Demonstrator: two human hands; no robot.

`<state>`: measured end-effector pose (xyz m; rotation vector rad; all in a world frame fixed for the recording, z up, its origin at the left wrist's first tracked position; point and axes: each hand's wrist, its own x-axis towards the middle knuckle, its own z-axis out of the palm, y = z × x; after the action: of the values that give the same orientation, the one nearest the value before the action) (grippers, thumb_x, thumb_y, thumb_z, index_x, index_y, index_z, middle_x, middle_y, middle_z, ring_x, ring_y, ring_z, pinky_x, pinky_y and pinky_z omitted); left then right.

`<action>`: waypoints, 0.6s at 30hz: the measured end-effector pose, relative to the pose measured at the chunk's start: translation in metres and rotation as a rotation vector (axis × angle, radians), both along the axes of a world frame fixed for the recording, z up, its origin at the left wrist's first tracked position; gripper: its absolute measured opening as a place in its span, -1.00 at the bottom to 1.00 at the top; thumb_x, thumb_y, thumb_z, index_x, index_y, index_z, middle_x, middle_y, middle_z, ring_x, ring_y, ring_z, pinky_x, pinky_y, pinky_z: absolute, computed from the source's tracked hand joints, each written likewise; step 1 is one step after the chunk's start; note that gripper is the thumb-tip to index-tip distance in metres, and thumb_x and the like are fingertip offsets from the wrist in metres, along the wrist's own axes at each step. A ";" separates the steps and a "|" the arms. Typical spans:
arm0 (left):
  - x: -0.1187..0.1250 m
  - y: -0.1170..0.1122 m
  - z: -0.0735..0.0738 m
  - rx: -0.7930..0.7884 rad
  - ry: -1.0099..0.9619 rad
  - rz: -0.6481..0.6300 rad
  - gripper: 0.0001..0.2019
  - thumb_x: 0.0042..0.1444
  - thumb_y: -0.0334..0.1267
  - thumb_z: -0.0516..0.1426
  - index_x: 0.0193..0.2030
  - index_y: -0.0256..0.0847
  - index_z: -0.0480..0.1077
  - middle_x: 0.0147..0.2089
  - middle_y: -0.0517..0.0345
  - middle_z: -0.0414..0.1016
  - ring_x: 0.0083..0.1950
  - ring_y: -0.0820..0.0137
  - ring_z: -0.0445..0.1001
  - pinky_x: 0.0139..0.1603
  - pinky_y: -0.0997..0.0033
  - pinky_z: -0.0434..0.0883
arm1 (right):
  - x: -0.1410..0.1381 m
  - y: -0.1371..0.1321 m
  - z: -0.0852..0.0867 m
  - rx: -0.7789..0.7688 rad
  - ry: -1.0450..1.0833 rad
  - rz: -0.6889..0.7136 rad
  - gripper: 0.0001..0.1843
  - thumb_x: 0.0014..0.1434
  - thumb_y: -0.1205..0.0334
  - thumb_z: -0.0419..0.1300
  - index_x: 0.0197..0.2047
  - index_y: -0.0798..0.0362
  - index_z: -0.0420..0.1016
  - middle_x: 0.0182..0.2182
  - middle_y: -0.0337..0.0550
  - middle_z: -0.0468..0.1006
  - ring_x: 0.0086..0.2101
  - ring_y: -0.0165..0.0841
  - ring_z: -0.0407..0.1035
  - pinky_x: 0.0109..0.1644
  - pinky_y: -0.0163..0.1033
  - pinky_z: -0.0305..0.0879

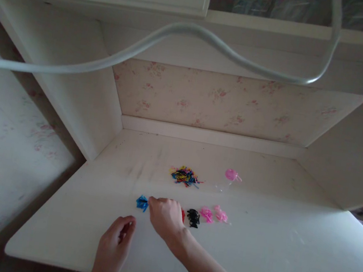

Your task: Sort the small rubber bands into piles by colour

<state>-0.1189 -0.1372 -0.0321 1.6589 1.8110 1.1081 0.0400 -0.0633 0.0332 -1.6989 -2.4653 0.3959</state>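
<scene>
My right hand [165,217] reaches left across the white desk [253,251], fingers pinched together at a small blue pile [142,203] of tiny pieces. It covers part of a red pile [183,215]. Right of it lie a black pile [193,218] and two pink piles [206,214] [220,214]. My left hand [115,244] rests near the front edge with fingers curled loosely; I cannot see anything in it. A mixed multicoloured heap [184,175] lies farther back, with a pink round object [231,175] to its right.
The desk sits in an alcove with white side panels [82,94] and floral wallpaper [221,101] behind. A grey cable [183,29] hangs across the top. A shelf [286,26] above holds items.
</scene>
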 end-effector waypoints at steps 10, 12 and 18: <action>0.008 -0.001 0.002 0.001 0.161 -0.075 -0.75 0.19 -0.06 0.01 -0.23 -0.15 0.41 -0.36 0.18 0.50 -0.42 0.45 0.47 -0.36 0.51 0.41 | 0.137 -0.055 -0.019 0.103 0.453 -0.393 -0.57 0.28 -0.02 -0.07 -0.21 -0.01 0.56 -0.56 -0.25 0.52 -0.56 -0.49 0.33 -0.41 -0.45 0.16; 0.011 -0.002 0.003 0.014 0.192 -0.075 -0.75 0.20 -0.07 0.00 -0.24 -0.15 0.41 -0.36 0.17 0.50 -0.43 0.46 0.46 -0.37 0.51 0.41 | 0.170 -0.065 -0.033 0.085 0.484 -0.527 -0.53 0.23 -0.11 -0.04 -0.21 0.02 0.57 -0.60 -0.27 0.49 -0.59 -0.49 0.29 -0.45 -0.45 0.16; 0.015 0.014 0.012 0.073 0.353 0.007 -0.75 0.22 -0.10 -0.02 -0.21 -0.17 0.39 -0.35 0.16 0.50 -0.46 0.47 0.45 -0.40 0.52 0.38 | 0.220 -0.082 -0.067 -0.033 0.457 -0.715 -0.46 0.14 -0.23 -0.03 -0.17 -0.04 0.57 -0.54 -0.27 0.55 -0.51 -0.41 0.41 -0.43 -0.43 0.22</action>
<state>-0.1038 -0.1232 -0.0196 1.9937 2.0079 0.9384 0.2603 -0.1449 -0.0334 -2.0623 -1.4329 0.6349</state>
